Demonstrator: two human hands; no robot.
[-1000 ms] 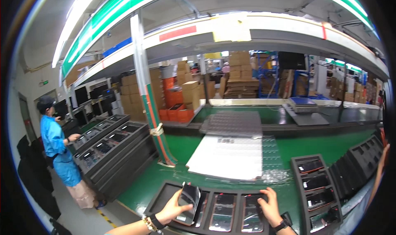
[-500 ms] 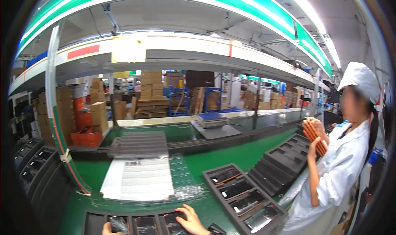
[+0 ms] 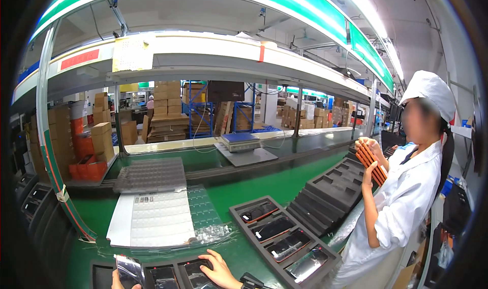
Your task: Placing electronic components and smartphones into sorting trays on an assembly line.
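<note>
Down at the near edge of the green worktop (image 3: pixel 264 185), the person's left hand (image 3: pixel 122 281) barely shows; it holds up a shiny flat phone-like panel (image 3: pixel 129 270), fingers closed on its lower edge, above the left end of a dark slotted tray (image 3: pixel 101 275) that runs along that near edge. The right hand (image 3: pixel 219 271) lies flat on the same tray further right, fingers spread and pressed onto a dark panel (image 3: pixel 193 274) seated in one of its pockets, gripping nothing. Another panel (image 3: pixel 163 277) sits in the pocket between the two hands.

Just right of that hand, a second dark tray (image 3: pixel 239 210) lies slanted toward the worktop's right edge, with four glossy panels in its pockets. Beyond it, a stack of empty black trays (image 3: pixel 330 187) steps back along the right edge. Toward the middle left of the worktop lies a white sheet stack under clear blister film (image 3: pixel 152 220), and behind it a pile of grey moulded trays (image 3: pixel 150 174). A weighing scale (image 3: pixel 239 141) stands on the far strip of the bench.

At the right edge a co-worker (image 3: pixel 401 207) in a white coat and white cap stands holding a bundle of orange strips (image 3: pixel 373 162) in both hands. Cardboard boxes (image 3: pixel 168 106) are stacked in the hall behind.
</note>
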